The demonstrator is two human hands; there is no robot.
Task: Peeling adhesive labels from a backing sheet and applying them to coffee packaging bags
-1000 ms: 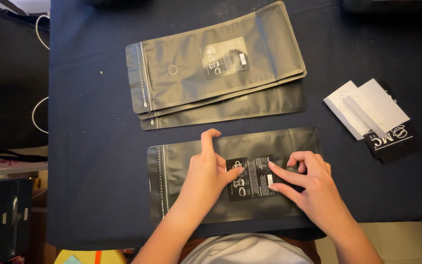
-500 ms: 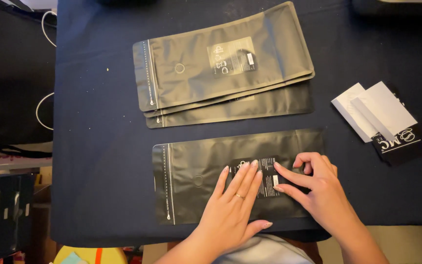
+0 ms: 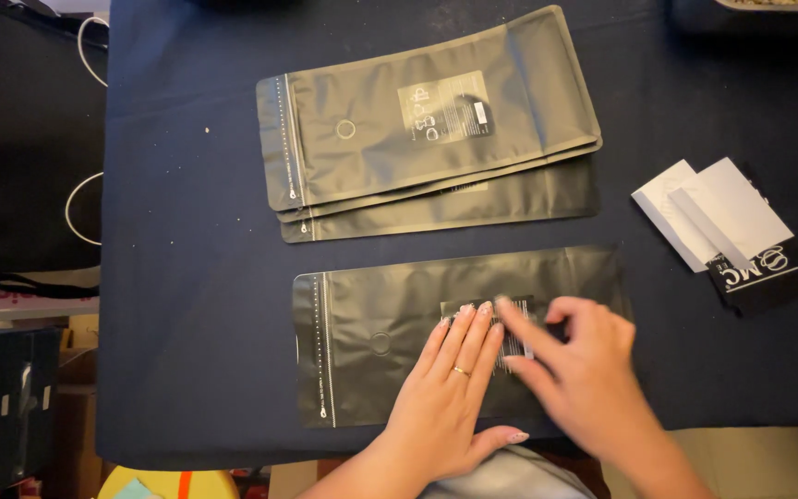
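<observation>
A flat black pouch lies near the table's front edge, its zip end to the left. A small black sticker label sits on its middle. My left hand lies flat on the pouch, fingers pressed on the label's left half. My right hand, blurred with motion, has its index finger on the label's right part. Neither hand holds anything.
A stack of similar grey-black pouches lies further back on the dark blue tablecloth. White-backed label sheets and a black label lie at the right. White cables hang off the left edge.
My left hand went from fingertips on the label to lying flat on it. My right hand has slid slightly left across the label. The view has shifted a little.
</observation>
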